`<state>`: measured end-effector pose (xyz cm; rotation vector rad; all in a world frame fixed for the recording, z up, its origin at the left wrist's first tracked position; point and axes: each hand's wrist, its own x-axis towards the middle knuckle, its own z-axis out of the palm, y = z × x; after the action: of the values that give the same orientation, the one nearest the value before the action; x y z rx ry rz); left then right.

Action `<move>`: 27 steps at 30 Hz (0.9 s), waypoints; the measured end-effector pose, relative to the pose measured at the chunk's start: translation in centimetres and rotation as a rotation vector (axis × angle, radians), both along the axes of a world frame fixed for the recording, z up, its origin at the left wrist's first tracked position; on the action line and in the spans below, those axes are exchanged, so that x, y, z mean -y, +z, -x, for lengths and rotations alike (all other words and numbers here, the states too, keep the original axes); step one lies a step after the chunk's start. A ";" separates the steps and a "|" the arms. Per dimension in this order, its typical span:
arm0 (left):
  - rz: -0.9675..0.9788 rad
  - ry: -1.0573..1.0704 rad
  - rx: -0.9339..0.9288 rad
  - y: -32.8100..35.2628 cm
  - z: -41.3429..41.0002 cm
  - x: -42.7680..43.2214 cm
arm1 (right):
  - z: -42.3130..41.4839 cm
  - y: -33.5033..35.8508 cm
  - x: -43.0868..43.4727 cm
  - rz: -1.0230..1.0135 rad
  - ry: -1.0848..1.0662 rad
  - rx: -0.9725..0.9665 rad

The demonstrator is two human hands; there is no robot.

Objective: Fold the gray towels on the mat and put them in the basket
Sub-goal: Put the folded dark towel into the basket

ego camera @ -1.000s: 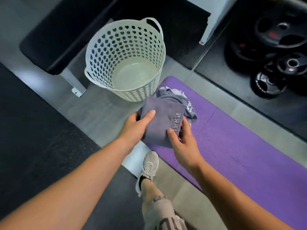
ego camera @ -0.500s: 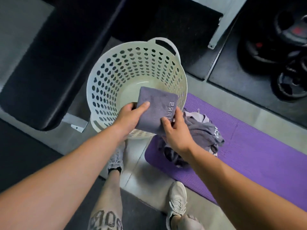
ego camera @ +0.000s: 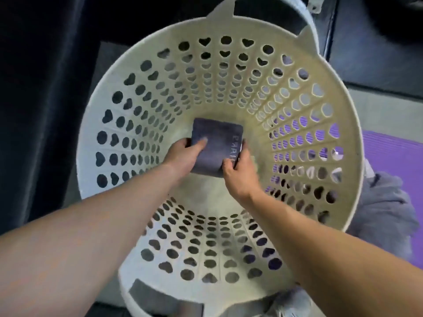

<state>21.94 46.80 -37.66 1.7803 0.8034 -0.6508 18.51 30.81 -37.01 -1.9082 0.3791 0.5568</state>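
Deep inside the basket (ego camera: 338,202), near its bottom, the left hand (ego camera: 183,156) and right hand (ego camera: 238,170) each pinch a side of the folded towel (ego camera: 215,145). Unfolded towels (ego camera: 386,209) lie on the mat (ego camera: 393,154).

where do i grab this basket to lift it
Take the basket by its two cut-out handles, the far handle and the near handle. Come down from above and hook fingers through each slot. The round, flared wall looks too wide for a hand to grip, and opposite handles should keep it level.
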 end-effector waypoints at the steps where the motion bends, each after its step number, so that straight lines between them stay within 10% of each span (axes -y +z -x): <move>1: -0.010 -0.007 -0.010 -1.6 -0.7 -0.2 | -0.6 -1.6 -0.4 0.009 -0.003 0.006; 27: -0.154 -0.007 0.097 -14.7 -6.2 -1.6 | -4.9 -16.1 -3.9 0.184 0.013 0.116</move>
<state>28.15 48.36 -52.32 1.9395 0.8000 -0.5140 23.45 34.66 -53.13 -2.1101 0.3522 0.4290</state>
